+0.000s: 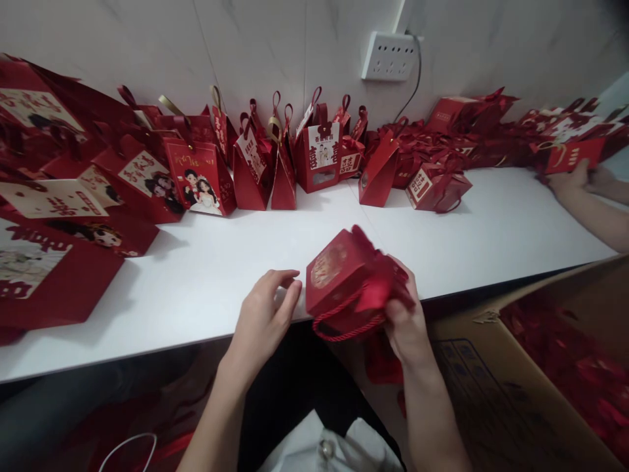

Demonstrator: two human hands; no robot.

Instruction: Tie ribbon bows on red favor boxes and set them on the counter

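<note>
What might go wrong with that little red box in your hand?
1. The red box is right at the edge of the white table, gripped only by the right hand. The left hand is merely beside it, so the box might slip and fall.
2. Its cord handle dangles in a loop below the edge and might snag.
3. The ribbon is bunched against the right hand's fingers and might get creased.

Place: an indoor packing station for wedding favours.
Worktop: a long white counter against a pale marbled wall, with a socket strip far centre.
Stock: red favour bags line the far edge; larger red gift bags are stacked left.
Supplies: an open cardboard carton of red items, near right.
Work: a red favour box in hand, near edge; another person's hand, far right.
</note>
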